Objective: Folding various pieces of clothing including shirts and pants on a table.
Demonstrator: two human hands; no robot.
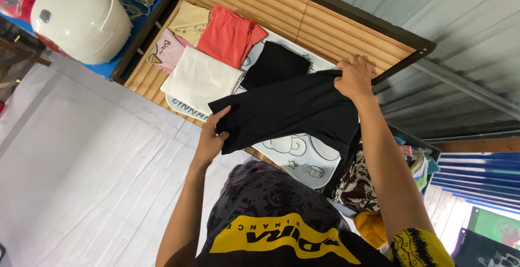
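Black garment (292, 110) at frame centre: judged light, limp, non-slip | pinched shut at its edges by left hand (210, 137) and right hand (355, 77) | best gripped at corners.

A wooden slatted table (303, 20) bears everything. On it lies a pale printed mat (303, 161). A black cloth garment (292, 110) is held above that mat, left hand (210, 137) at its near corner, right hand (355, 77) at its far edge. Folded clothes (216, 50) lie left of it. A white rounded rice cooker (78, 18) stands beyond the table's left end.
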